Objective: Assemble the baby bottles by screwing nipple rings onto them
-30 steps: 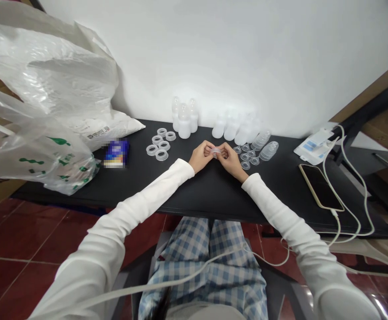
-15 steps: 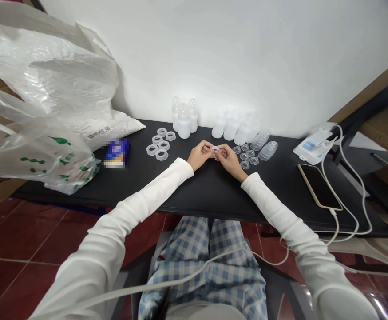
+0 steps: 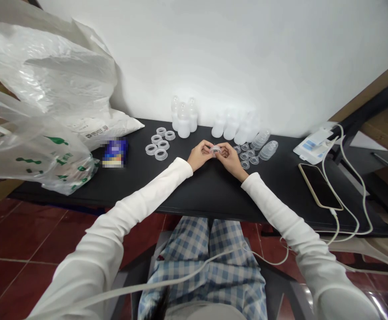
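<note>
My left hand [image 3: 199,156] and my right hand [image 3: 230,158] meet over the middle of the black table [image 3: 214,191]. Together they pinch a small clear plastic ring [image 3: 215,150], with fingers curled round it from both sides. To the left lie several loose white rings [image 3: 159,144]. Just right of my hands sit several small clear teats [image 3: 247,155] and stacked clear caps [image 3: 264,145]. At the wall stand capped bottles [image 3: 183,116] and uncapped white bottles [image 3: 235,126].
Large plastic bags [image 3: 37,115] fill the table's left end, with a blue packet [image 3: 114,153] beside them. At the right lie a phone [image 3: 319,185] on a white cable, a white device [image 3: 314,146] and cardboard boxes [image 3: 385,120]. Red tiled floor lies below.
My hands stay together at the same spot and turn the small ring a little between the fingers. Nothing else on the table has moved.
</note>
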Motion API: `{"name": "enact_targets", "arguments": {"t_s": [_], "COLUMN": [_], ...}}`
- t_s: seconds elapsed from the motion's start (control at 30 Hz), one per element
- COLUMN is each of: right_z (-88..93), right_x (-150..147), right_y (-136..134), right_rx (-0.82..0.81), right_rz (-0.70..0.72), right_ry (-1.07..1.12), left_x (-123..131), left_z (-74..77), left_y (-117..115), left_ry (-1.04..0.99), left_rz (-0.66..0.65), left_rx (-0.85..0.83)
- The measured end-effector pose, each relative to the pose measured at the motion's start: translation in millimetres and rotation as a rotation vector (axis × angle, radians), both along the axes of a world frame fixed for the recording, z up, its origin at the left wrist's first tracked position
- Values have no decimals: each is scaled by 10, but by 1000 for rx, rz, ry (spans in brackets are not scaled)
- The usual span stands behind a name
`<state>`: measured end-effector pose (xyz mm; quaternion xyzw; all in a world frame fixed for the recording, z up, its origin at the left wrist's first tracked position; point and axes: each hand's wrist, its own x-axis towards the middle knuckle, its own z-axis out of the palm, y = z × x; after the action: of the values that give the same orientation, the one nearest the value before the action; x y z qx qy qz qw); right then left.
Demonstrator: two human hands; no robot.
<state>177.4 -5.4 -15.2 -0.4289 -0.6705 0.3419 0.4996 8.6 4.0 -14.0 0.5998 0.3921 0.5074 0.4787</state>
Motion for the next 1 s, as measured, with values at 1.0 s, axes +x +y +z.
{"name": "enact_targets", "arguments": {"t_s": [1.0], "right_z": [93], "right_x": [-85], "right_y": [-116], "right_rx": [5], "right_rz": [-50], "right_ry": [95], "left_x": [20], "left_z": [114], "left_y": [-76], "left_ry": [-113], "left_rz": [-14], "left_rx": [24]}}
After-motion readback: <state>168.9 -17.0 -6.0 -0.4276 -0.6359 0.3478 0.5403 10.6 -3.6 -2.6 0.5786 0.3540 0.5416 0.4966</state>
